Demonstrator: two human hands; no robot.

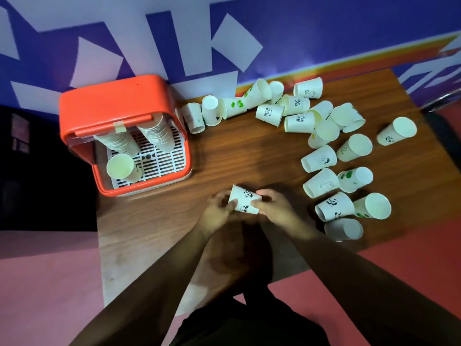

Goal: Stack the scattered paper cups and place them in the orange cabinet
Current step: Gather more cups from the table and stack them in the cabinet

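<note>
I hold a panda cup [245, 199] on its side near the front of the table [249, 151]. My left hand [219, 208] and right hand [272, 206] each grip one end. Its long axis runs left to right, and I cannot tell which end is the rim. The cabinet [112, 98] holds two stacks [157, 136] and a single cup [121, 167]. Many loose cups [321, 158] remain.

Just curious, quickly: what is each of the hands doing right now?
Left hand: holding the panda cup.
Right hand: holding the same cup.
</note>
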